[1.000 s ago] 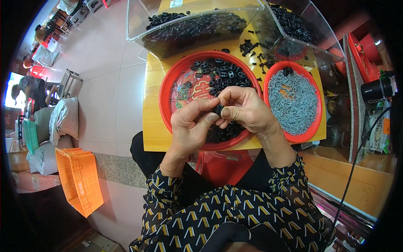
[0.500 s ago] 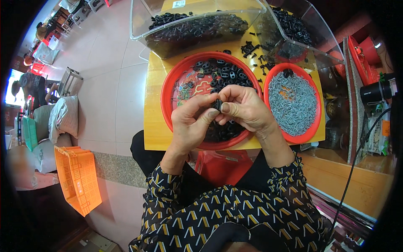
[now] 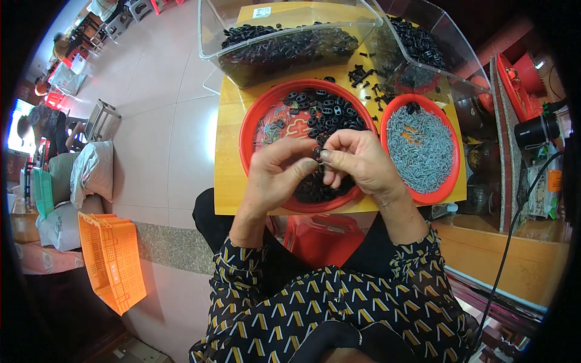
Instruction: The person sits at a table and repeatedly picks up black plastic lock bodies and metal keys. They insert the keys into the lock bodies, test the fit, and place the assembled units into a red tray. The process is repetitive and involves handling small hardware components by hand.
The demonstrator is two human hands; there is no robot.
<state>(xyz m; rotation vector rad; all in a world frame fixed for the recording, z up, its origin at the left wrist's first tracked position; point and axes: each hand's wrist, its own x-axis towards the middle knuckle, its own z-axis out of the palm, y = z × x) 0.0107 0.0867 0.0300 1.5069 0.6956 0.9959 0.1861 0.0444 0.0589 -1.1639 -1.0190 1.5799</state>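
Over a round red tray (image 3: 247, 130), my two hands meet fingertip to fingertip. A small black plastic part (image 3: 317, 153) is pinched by the thumb and forefinger of my left hand (image 3: 272, 175). My right hand (image 3: 366, 166) is closed on the same part from the other side, its lower fingers curled loosely. The fingertips hide most of the part. Many black oval two-hole pieces (image 3: 339, 112) lie in the tray's right side and under my hands. To the right, an oval red tray (image 3: 458, 145) holds a heap of small silvery screws (image 3: 420, 154).
Two clear plastic bins (image 3: 290, 33) (image 3: 423, 45) of black parts stand at the far side of the yellow table (image 3: 227, 181). Loose black pieces (image 3: 361, 75) lie between bins and trays. A red stool (image 3: 321, 242) is under the near edge. An orange crate (image 3: 112, 260) sits on the floor at left.
Both hands stay together over the round tray. The right hand's fingers have shifted on the black part, with the lower ones reaching further down. The whole view has moved slightly.
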